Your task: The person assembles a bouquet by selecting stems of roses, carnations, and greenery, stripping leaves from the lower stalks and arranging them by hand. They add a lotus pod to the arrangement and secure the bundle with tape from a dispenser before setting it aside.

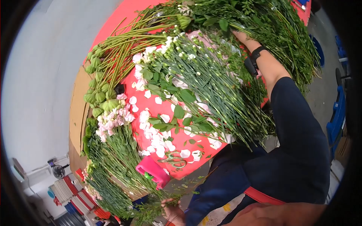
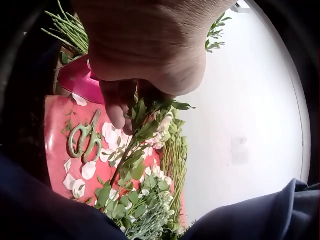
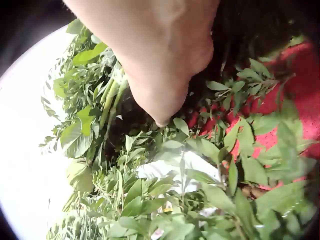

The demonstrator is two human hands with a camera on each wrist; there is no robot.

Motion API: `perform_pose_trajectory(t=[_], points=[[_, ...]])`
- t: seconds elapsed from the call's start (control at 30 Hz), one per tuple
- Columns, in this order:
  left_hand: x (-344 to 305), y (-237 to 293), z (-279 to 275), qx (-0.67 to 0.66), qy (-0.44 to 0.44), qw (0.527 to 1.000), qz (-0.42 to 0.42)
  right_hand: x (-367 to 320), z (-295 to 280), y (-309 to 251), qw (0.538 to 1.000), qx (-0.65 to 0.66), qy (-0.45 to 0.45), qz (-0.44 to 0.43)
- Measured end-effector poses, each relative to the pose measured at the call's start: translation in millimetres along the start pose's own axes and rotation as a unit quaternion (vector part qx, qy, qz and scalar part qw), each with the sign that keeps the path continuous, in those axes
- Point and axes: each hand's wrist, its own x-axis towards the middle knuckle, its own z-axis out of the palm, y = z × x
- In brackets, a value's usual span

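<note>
L hand (image 1: 171, 211), closest to viewer at table edge, is pinching a leafy stem (image 2: 142, 129) btw thumb and curled fingers. Stem is hanging over red table (image 1: 122, 17), just beside green scissors (image 2: 85, 140) and white petals (image 2: 89, 170). R hand (image 1: 241, 36) is reaching into greenery pile (image 3: 125, 200) at far end, fingers bent. Grip hidden, can't tell.

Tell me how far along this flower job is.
Looks partway. Done: loose petals litter the red table, and pink flower bunches lie grouped at its edge. In hand: the left hand pinches a leafy stem; the right hand is deep in greenery. Left: a big heap of white-flowered stems, scissors lying idle.
</note>
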Motion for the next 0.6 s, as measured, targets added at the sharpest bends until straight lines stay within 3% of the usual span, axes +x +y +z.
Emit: perform_pose_trajectory(t=[0.03,0.07,0.1,0.2,0.3,0.4,0.53,0.6], points=[[-0.8,-1.2,0.1,-0.005,0.008,1.000,0.002,-1.4,-6.6,0.8,0.997,0.081,0.017,0.008],[-1.9,-2.1,-0.1,-0.009,0.015,1.000,0.002,9.3,-7.8,-0.7,0.967,0.231,-0.035,0.100],[-3.2,-2.8,0.0,-0.012,0.022,1.000,0.001,19.2,-11.0,-2.5,0.907,0.364,-0.058,0.204],[-7.3,8.0,21.6,0.005,0.012,1.000,0.001,13.8,-14.2,18.2,0.931,0.325,0.023,0.165],[-1.8,5.3,32.9,-0.012,0.041,0.999,-0.007,-2.7,-39.3,32.4,0.930,0.350,0.012,0.113],[-0.9,8.9,47.8,-0.005,-0.013,1.000,0.016,-19.8,-50.6,39.9,0.933,0.354,-0.041,0.044],[7.1,1.3,44.6,-0.025,-0.034,0.999,0.032,-62.2,-84.2,8.0,0.962,0.247,0.066,0.095],[3.2,3.1,46.0,-0.035,-0.033,0.998,0.037,-46.0,-52.6,8.1,0.967,0.222,0.074,0.099]])
